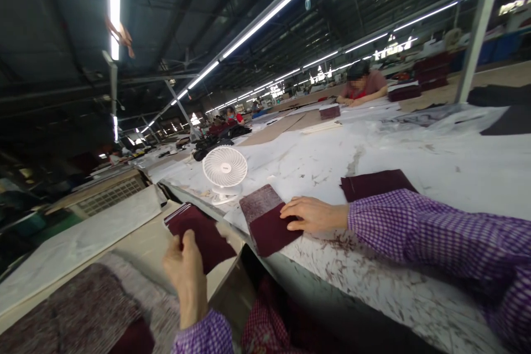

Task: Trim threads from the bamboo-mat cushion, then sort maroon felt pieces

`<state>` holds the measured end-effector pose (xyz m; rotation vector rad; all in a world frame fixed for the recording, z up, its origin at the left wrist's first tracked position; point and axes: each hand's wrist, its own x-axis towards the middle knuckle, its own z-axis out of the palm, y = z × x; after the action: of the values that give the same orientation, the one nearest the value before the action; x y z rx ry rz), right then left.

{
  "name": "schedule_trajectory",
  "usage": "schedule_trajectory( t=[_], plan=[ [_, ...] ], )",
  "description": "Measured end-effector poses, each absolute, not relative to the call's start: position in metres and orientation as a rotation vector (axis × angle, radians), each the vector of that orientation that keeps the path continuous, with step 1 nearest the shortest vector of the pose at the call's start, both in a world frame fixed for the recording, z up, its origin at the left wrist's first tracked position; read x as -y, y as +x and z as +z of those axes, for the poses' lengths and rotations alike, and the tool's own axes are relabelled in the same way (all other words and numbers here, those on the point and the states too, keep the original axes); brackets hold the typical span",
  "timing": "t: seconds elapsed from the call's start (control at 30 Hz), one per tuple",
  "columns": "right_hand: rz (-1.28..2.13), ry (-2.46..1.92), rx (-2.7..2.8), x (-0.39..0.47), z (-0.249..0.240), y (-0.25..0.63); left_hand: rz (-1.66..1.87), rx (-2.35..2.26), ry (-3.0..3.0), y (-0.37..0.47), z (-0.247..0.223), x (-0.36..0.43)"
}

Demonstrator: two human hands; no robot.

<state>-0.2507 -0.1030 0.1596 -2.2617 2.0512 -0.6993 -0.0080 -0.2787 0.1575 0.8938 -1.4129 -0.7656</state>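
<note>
The maroon cloth [203, 235] is pinched between the thumb and curled fingers of the left hand [186, 271] over a beige surface [166, 228], while the right hand [313, 214], loosely open, rests on a two-toned piece [267, 224] near the white fan [224, 167].

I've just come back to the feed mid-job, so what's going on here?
A person in purple-and-white checked sleeves is handling cloth with both hands. The left hand grips a flat dark maroon cloth with white-striped edging. The right hand rests on a maroon cloth with a mottled greyish band, on a white-covered table. A round white plastic fan stands nearby.
</note>
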Motion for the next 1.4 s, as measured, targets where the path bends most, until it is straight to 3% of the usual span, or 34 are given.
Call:
schedule_trajectory(
  t=[0.13, 0.23, 0.33, 0.5, 0.7, 0.9, 1.07, 1.23, 1.4],
  plan=[
    [-0.909, -1.783, -1.923, 0.094, 0.184, -0.257, -0.562, 1.897, 0.824, -0.054, 0.153, 0.216],
    [-0.896, -1.368, -1.692, 0.079, 0.195, -0.26, -0.477, 2.137, 0.622, -0.083, 0.142, 0.169],
    [-0.868, -1.24, -1.635, 0.063, 0.19, -0.262, -0.472, 2.264, 0.365, -0.095, 0.134, 0.138],
    [-0.876, -1.424, -1.793, 0.045, 0.175, -0.271, -0.676, 2.334, 0.22, -0.092, 0.146, 0.139],
    [-0.715, -1.627, -1.895, 0.031, 0.18, -0.277, -0.414, 2.477, 0.463, -0.123, 0.153, 0.177],
    [-0.536, -1.776, -2.039, 0.024, 0.191, -0.282, -0.615, 2.561, 0.503, -0.155, 0.147, 0.171],
    [-0.401, -2.005, -2.365, 0.025, 0.184, -0.29, -0.45, 2.633, 0.455, -0.16, 0.142, 0.169],
    [-0.341, -2.129, -2.319, 0.028, 0.174, -0.291, -0.357, 2.686, 0.419, -0.158, 0.142, 0.166],
    [-0.378, -2.099, -2.295, 0.029, 0.171, -0.294, -0.006, 2.761, 0.335, -0.157, 0.14, 0.161]
  ],
)
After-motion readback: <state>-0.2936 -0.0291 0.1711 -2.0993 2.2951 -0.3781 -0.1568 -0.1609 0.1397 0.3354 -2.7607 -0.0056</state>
